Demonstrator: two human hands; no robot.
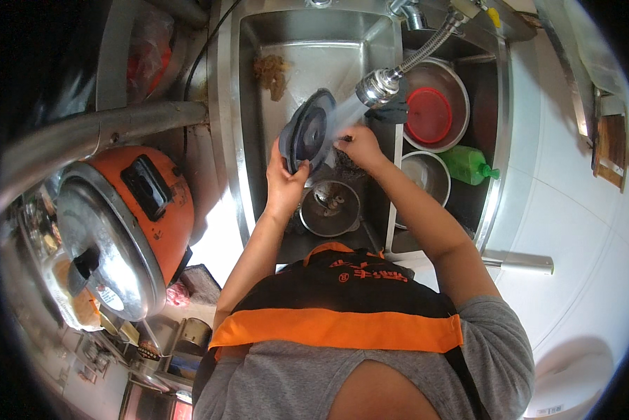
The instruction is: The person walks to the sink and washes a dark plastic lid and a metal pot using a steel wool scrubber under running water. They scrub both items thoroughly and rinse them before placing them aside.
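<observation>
My left hand (288,178) grips the rim of a dark round stone-like bowl or pan (314,131), tilted so that its hollow faces right. Water sprays onto it from a chrome faucet head (377,88) on a flexible metal hose. My right hand (359,148) is just right of the bowl, fingertips pinched on a small dark thing, perhaps part of the dark mesh scrubber (348,165) beneath it. Below, in the left basin of the steel sink (320,29), stands a small metal pan (330,209) with something loose in it.
The right basin holds a large metal bowl with a red round lid or dish (428,115), a smaller metal pot (425,176) and a green plastic bottle (464,164). Brown scraps (273,76) lie in the left basin. An orange cooker (157,210) with a metal lid stands at left.
</observation>
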